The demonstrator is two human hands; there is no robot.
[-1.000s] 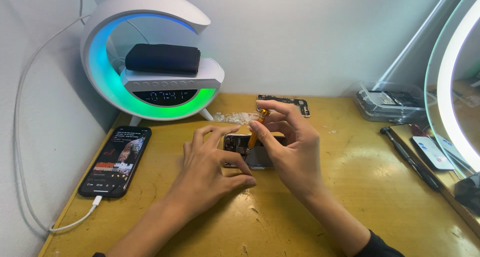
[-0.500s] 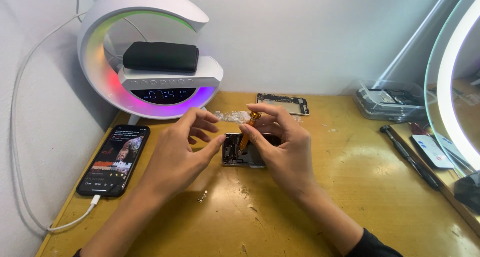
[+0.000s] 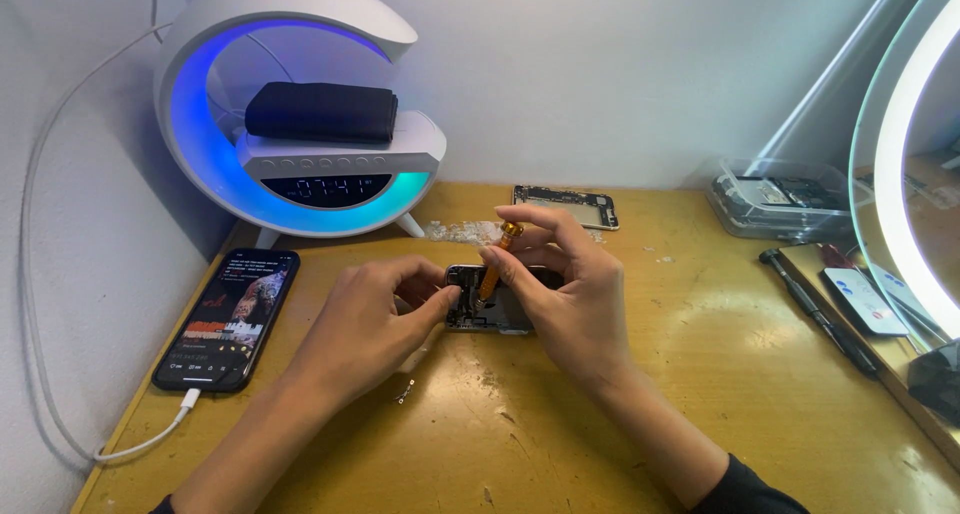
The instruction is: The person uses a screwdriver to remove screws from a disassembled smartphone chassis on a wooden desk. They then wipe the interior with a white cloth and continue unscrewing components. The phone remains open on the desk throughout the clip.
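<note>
- Right hand [image 3: 565, 294] sits mid-table, fingers pinched shut around a small orange-handled screwdriver [image 3: 497, 259], which stands nearly upright and leans a touch to the far right.
- The screwdriver's tip comes down onto the opened phone [image 3: 490, 309], a dark device lying flat on the yellow wooden table [image 3: 700, 394] between the two hands, its insides showing.
- Left hand [image 3: 375, 324] lies curled just left of the opened phone, fingertips touching its left edge and steadying it; it grips nothing else.
- Far left, a round white lamp clock [image 3: 300, 104] glows blue and teal, with a folded black pouch [image 3: 322, 112] resting on its shelf.
- Near left, a second phone [image 3: 228, 319] lies face up with its screen lit, a white cable [image 3: 130, 444] plugged into its near end and running off up the wall.
- Beyond the hands, a bare phone frame [image 3: 566, 206] lies flat by the wall, with a crumpled bit of clear plastic [image 3: 462, 232] just left of it.
- Far right, a clear plastic box [image 3: 775, 199] holds parts; nearer on the right, a black tool [image 3: 820, 314] lies beside a lit ring light [image 3: 905, 174].
</note>
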